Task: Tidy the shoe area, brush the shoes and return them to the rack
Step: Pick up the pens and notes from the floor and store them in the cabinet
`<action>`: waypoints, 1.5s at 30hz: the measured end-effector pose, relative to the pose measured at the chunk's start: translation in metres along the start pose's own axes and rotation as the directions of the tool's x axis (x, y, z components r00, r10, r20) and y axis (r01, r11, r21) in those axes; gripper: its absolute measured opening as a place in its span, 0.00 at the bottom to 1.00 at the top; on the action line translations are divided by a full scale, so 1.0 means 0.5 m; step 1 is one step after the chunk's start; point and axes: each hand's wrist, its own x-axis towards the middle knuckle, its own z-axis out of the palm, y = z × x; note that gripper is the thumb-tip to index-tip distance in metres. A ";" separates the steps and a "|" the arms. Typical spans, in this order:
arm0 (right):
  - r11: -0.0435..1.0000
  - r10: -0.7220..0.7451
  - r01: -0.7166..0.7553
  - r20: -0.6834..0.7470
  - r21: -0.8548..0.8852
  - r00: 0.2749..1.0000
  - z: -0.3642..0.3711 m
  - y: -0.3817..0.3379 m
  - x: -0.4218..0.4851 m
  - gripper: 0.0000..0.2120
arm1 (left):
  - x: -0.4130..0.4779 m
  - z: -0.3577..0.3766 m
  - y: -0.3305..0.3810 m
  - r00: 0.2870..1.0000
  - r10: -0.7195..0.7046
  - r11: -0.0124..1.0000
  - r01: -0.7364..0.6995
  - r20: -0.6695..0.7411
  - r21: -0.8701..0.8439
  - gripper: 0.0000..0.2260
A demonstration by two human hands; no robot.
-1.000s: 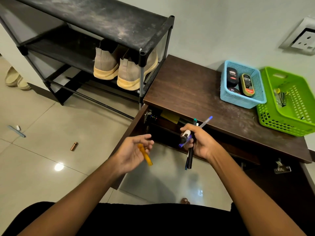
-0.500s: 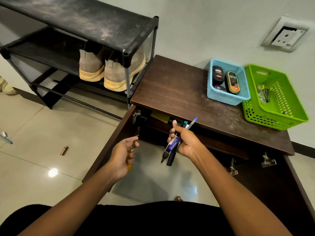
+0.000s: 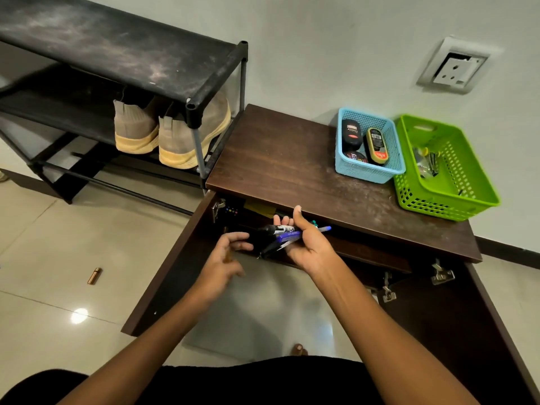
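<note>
now, right hand (image 3: 304, 244): you are cradling a bundle of pens (image 3: 282, 233) across your palm, fingers curling under them and thumb sticking up. a second ago they were hanging down from your fist; they are now lying nearly level.
left hand (image 3: 226, 254): you are curling your fingers round an orange stick (image 3: 228, 256), with only a sliver showing. a second ago you were holding it out in plain view; the hand is now closing in, just beside the pen tips.
cabinet (image 3: 292, 171): its left door (image 3: 163, 273) is standing open, and both your hands are working right in front of the shelf inside.
meaning: you seem to be adding the orange stick to the bundle, so you are probably still sorting loose clutter, an early part of the tidying.
shoes (image 3: 172, 135): the beige pair is sitting in the rack (image 3: 122, 54), on the shelf under its dusty top, well apart from your hands. brushing, as i am judging it, is not yet begun.
blue basket (image 3: 365, 173): it is sitting on the cabinet top against the green basket (image 3: 438, 206), holding what look like shoe-care containers.
floor: a small copper cylinder (image 3: 94, 275) is lying on the tiles, likely waiting for you to pick it up.
</note>
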 end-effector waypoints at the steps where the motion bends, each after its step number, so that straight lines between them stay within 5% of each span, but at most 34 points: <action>1: 1.000 -0.003 0.003 0.017 0.007 1.000 0.007 0.001 -0.010 0.09 | 0.000 0.001 -0.004 0.997 0.073 0.993 -0.076 0.034 0.095 0.31; 6: 0.993 0.109 -0.104 0.113 -0.048 0.988 0.017 0.046 -0.047 0.08 | -0.003 0.025 -0.009 0.939 0.322 0.922 -0.340 0.122 0.186 0.48; 11: 0.970 0.230 -0.217 0.126 -0.107 0.965 0.001 0.089 -0.045 0.23 | 0.005 0.028 0.009 0.852 0.521 0.832 -0.519 0.046 0.198 0.34; 18: 0.941 0.304 -0.256 0.223 -0.222 0.926 -0.001 0.099 -0.049 0.25 | 0.005 0.006 0.021 0.794 0.604 0.743 -0.529 -0.070 0.409 0.23; 22: 0.938 0.341 -0.309 0.266 -0.156 0.902 -0.003 0.117 -0.042 0.33 | 0.002 0.016 0.032 0.834 0.524 0.846 -0.485 -0.172 0.222 0.30; 25: 0.950 0.311 -0.295 0.293 -0.100 0.904 0.000 0.123 -0.041 0.35 | 0.002 0.022 0.037 0.878 0.451 0.892 -0.449 -0.160 0.049 0.17; 29: 0.976 0.203 -0.172 0.276 -0.132 0.940 -0.002 0.137 -0.031 0.37 | 0.007 0.027 0.041 0.924 0.335 0.908 -0.369 -0.187 -0.197 0.32; 31: 0.987 0.133 -0.103 0.269 -0.124 0.954 -0.007 0.147 -0.021 0.39 | 0.005 0.028 0.050 0.936 0.315 0.892 -0.348 -0.156 -0.288 0.31; 36: 0.996 -0.017 0.036 0.214 -0.086 0.977 -0.020 0.133 -0.014 0.20 | 0.011 0.000 0.082 0.940 0.253 0.814 -0.335 -0.229 -0.475 0.15; 41: 0.995 -0.071 0.073 0.034 -0.062 0.997 -0.043 0.113 0.018 0.20 | 0.017 -0.043 0.089 0.945 0.149 0.775 -0.294 -0.291 -0.560 0.19; 45: 0.986 -0.035 0.041 0.037 -0.163 0.999 -0.045 0.143 0.018 0.18 | 0.015 -0.030 0.074 0.950 0.162 0.807 -0.284 -0.269 -0.518 0.14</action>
